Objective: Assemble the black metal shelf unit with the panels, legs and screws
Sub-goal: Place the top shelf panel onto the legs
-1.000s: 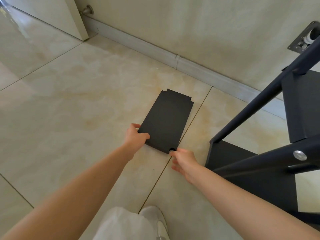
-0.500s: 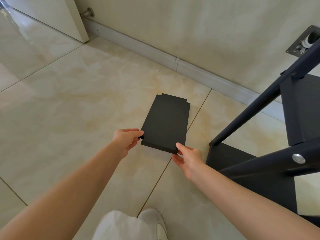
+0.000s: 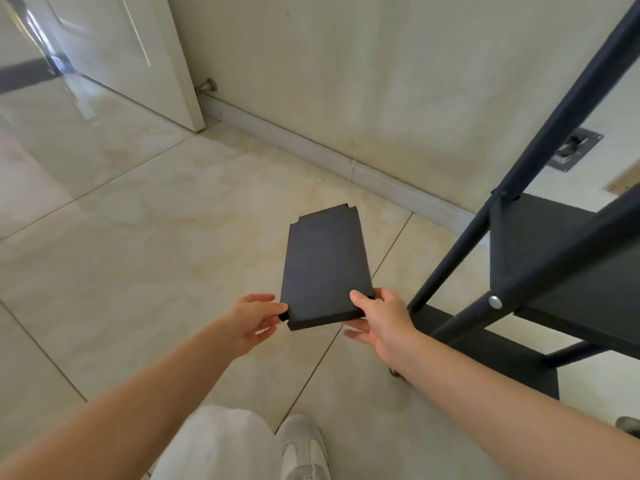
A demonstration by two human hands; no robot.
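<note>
Head view: both hands, left (image 3: 254,320) and right (image 3: 381,320), pinched the flat black metal panel's (image 3: 325,265) near corners, now lifted off the floor, ready for fitting into the black frame (image 3: 540,271) at right.

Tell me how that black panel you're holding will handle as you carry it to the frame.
The black panel probably stays stiff: held only at its near corners by the left hand and right hand, it juts out flat with no visible sag. It seems fairly light, since fingertip holds carry it. Its matte face looks unlikely to slip.
</note>
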